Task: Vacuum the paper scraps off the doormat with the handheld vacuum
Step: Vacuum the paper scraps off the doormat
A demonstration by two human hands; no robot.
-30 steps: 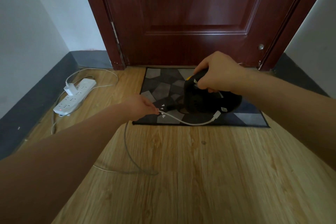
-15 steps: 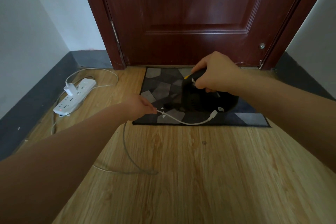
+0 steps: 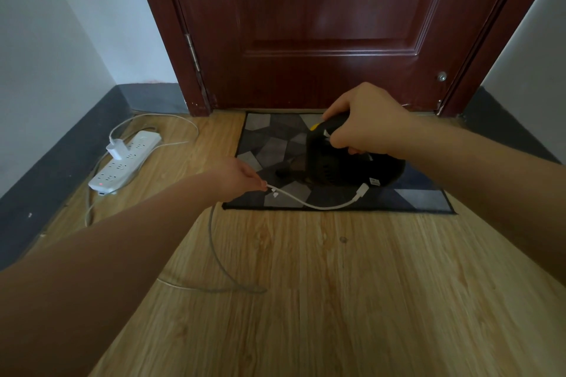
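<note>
A grey patterned doormat (image 3: 269,147) lies before the dark red door. On it sits the black handheld vacuum (image 3: 343,168), and my right hand (image 3: 364,122) grips its handle from above. My left hand (image 3: 237,176) pinches the white charging cable (image 3: 309,202), whose plug end (image 3: 361,191) sits at the vacuum's near side; whether it is plugged in I cannot tell. Small white paper scraps (image 3: 274,193) lie on the mat's near left part, just beside my left fingertips.
A white power strip (image 3: 125,162) with a charger plugged in lies by the left wall. Its cable (image 3: 214,254) loops across the wooden floor toward my left hand. The door (image 3: 321,24) is closed right behind the mat.
The vacuum has shifted slightly to the left on the mat under my right hand. My left hand still pinches the cable in about the same place.
</note>
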